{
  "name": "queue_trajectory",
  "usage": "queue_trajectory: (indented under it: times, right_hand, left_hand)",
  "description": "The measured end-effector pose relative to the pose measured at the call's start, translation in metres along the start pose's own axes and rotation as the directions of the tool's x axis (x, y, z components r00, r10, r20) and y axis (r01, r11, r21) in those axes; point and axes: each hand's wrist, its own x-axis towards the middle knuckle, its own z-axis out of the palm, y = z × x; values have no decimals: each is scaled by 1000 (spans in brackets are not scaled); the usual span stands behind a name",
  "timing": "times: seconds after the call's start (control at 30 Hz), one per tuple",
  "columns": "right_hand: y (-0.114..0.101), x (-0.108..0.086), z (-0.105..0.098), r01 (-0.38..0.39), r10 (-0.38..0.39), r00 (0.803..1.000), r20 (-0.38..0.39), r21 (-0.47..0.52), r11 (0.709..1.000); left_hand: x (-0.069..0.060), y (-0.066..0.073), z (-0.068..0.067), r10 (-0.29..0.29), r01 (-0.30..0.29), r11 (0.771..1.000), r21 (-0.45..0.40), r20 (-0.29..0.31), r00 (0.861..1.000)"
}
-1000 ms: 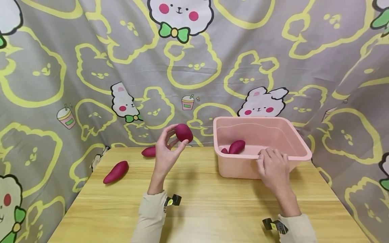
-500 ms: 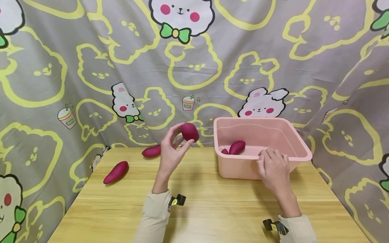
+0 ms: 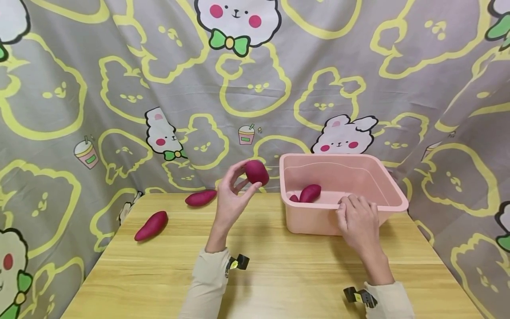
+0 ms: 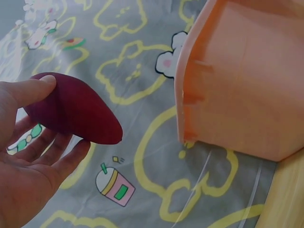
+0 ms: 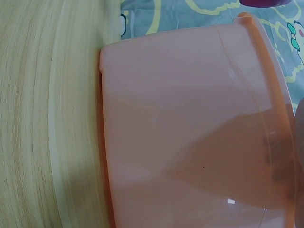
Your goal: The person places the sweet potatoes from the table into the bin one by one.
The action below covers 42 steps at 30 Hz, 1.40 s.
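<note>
My left hand [image 3: 233, 195] pinches a dark purple-red sweet potato [image 3: 256, 173] between thumb and fingers, held up above the table to the left of a pink plastic bin [image 3: 314, 221]. The left wrist view shows the same sweet potato [image 4: 78, 109] with its tapered end pointing toward the bin [image 4: 237, 85]. With curled fingers, my right hand [image 3: 358, 221] grips the bin's near rim. Inside the bin lie one sweet potato [image 3: 310, 193] and part of another [image 3: 294, 198], mostly hidden by the front wall. In the right wrist view the bin's outer wall [image 5: 180, 123] fills most of the picture.
Two more sweet potatoes lie on the wooden table [image 3: 279, 274]: one near the back edge [image 3: 201, 198] and one farther left [image 3: 151, 226]. A grey curtain [image 3: 255, 106] with cartoon prints hangs behind the table and along its sides.
My left hand has moved to the right with the sweet potato, toward the bin, uncovering the sweet potato at the back of the table. My right hand has stayed on the rim.
</note>
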Motion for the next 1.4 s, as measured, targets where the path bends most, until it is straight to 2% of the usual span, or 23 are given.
queue_trajectory:
  times: [0.5,0.97,1.4]
  right_hand:
    - [0,0,0,6,-6,1000,-5,-2,1000]
    - [1,0,1,4,-4,1000,-6,-6,1000]
    - [2,0,2,5,-5,1000,-13,-9,1000]
  left_hand:
    - [2,0,14,-12,14,998,-56,41,999]
    - [1,1,36,-48,54,996,-71,81,996]
    - [-1,-9,51,0,12,995,-99,128,992]
